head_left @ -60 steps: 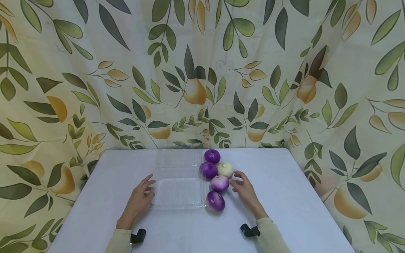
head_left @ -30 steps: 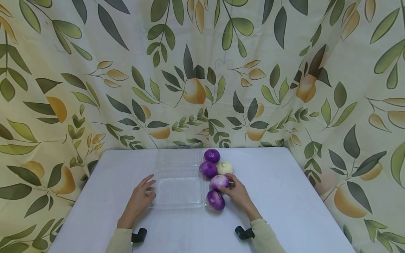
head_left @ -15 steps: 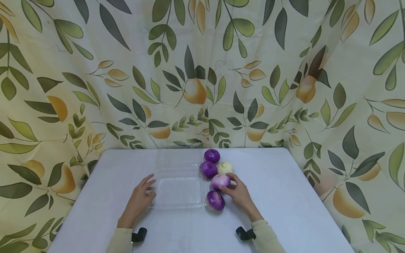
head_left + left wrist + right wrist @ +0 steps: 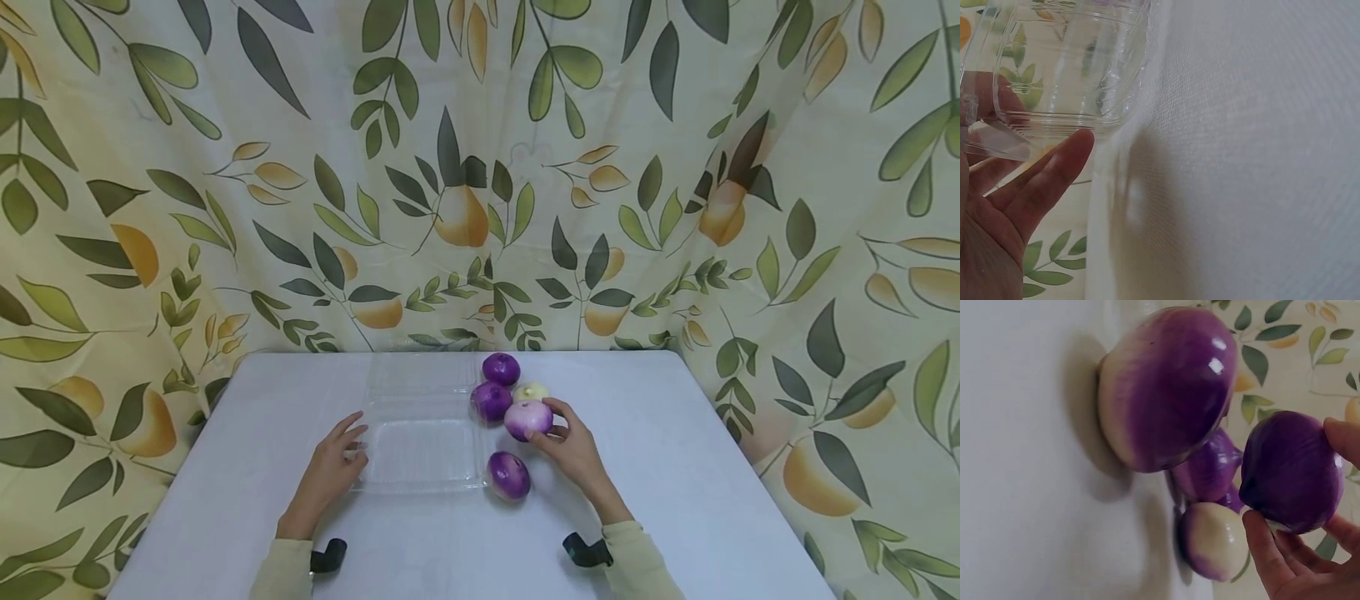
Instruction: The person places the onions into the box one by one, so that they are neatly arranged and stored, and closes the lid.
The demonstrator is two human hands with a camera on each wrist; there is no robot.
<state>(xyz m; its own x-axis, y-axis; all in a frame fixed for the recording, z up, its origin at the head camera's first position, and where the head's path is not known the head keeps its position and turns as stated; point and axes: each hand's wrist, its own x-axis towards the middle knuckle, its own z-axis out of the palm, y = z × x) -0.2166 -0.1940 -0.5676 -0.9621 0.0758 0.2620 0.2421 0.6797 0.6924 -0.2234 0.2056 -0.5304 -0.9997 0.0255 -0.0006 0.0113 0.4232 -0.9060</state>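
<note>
My right hand (image 4: 577,450) grips a purple-and-white onion (image 4: 528,420) between thumb and fingers; in the right wrist view this onion (image 4: 1294,472) is raised off the table. It partly hides a whitish onion (image 4: 531,390) behind it. Two purple onions (image 4: 492,402) stand just to the left and behind, and another onion (image 4: 508,476) lies nearer to me. A clear plastic container (image 4: 426,450) with its lid folded back is left of the onions. My left hand (image 4: 333,467) touches its left edge with relaxed fingers; in the left wrist view one fingertip meets the container's wall (image 4: 1054,119).
A white cloth covers the table (image 4: 675,500). Behind it hangs a curtain (image 4: 480,275) printed with leaves and fruit. Each wrist wears a black camera mount (image 4: 328,556) beyond the sleeve. The container's lid (image 4: 423,375) reaches toward the table's far edge.
My right hand came in from the right, took hold of the purple-and-white onion and lifted it up and slightly away from me, off the near onion. The left hand has stayed at the container.
</note>
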